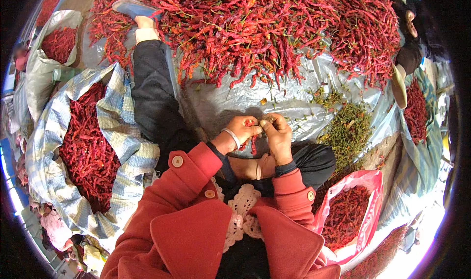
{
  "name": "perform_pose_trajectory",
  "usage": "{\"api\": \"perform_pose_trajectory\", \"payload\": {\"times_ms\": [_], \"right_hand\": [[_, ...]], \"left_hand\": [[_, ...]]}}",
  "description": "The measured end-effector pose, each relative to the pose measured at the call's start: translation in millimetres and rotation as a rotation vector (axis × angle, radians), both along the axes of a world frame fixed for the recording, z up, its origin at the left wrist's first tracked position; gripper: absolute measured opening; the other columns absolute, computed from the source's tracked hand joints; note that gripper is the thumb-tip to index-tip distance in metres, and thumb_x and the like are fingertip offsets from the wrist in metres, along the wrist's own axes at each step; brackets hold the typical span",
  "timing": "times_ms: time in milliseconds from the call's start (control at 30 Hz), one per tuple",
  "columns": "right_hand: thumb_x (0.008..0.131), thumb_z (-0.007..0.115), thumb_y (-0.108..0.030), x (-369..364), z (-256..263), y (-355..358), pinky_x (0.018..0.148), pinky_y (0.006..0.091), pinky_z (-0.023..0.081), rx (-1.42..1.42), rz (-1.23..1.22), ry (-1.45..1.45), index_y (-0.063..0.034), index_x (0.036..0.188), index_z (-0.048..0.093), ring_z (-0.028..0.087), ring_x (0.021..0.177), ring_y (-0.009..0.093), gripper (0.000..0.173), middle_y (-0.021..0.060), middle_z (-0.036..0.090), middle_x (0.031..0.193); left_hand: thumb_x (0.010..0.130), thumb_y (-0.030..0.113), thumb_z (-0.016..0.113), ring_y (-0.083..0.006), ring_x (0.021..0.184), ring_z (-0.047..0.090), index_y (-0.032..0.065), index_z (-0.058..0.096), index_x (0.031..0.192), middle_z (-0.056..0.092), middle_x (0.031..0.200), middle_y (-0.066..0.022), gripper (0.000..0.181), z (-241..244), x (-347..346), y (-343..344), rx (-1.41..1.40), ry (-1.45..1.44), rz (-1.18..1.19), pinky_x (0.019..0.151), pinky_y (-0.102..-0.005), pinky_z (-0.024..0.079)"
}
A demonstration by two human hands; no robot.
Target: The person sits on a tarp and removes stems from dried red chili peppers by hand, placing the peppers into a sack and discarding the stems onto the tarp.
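My left hand [241,130], with a pale bangle at its wrist, holds a few dried red chili peppers; one chili pepper [254,146] hangs below its fingers. My right hand [278,135] meets the left fingertips, thumb and forefinger pinched together. Small dull bits that look like chili stems show at its fingers, partly hidden. Both hands are above my lap, close to the near edge of a clear plastic sheet [220,98]. Beyond them lies a large heap of red chili peppers [250,25], many with stems on.
A pile of green stems [347,126] lies right of my bent knee. Left stands a blue-and-white woven sack [128,165] of chilies; right, a pink plastic bag [375,205] of chilies. My outstretched leg [154,80] borders the sheet. Another person's foot [399,86] rests at the heap's right.
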State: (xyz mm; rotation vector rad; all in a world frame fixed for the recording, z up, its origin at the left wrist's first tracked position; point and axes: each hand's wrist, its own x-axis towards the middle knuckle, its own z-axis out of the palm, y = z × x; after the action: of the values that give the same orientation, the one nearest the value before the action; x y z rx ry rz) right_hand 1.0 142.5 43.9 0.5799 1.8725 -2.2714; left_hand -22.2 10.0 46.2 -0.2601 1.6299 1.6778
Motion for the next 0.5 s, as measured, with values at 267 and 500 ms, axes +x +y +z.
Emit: {"api": "perform_pose_trajectory", "payload": {"times_ms": [267, 500], "right_hand": [[0.079, 0.056, -0.017, -3, 18, 41, 0.051, 0.0251, 0.04, -0.302, 0.898, -0.271, -0.0017, 0.081, 0.053, 0.049, 0.06, 0.014, 0.016, 0.0054, 0.053, 0.071], [0.077, 0.059, -0.017, -58, 24, -2, 0.063, 0.0283, 0.043, 0.366, 0.529, 0.024, -0.0046, 0.098, 0.057, 0.051, 0.068, 0.018, 0.025, 0.0076, 0.051, 0.073]], "left_hand": [[0.072, 0.013, 0.059, -0.0182, 0.065, 0.053, 0.01, 0.058, 0.088, 0.055, 0.069, -0.0058, 0.016, -44, 13, -43, -0.326, 0.669, -0.167, 0.059, -0.0296, 0.043], [0.082, 0.013, 0.052, -0.018, 0.072, 0.057, 0.0001, 0.05, 0.101, 0.057, 0.084, -0.0089, 0.024, -8, -1, -55, 0.561, -0.234, 0.289, 0.064, -0.0291, 0.048]]}}
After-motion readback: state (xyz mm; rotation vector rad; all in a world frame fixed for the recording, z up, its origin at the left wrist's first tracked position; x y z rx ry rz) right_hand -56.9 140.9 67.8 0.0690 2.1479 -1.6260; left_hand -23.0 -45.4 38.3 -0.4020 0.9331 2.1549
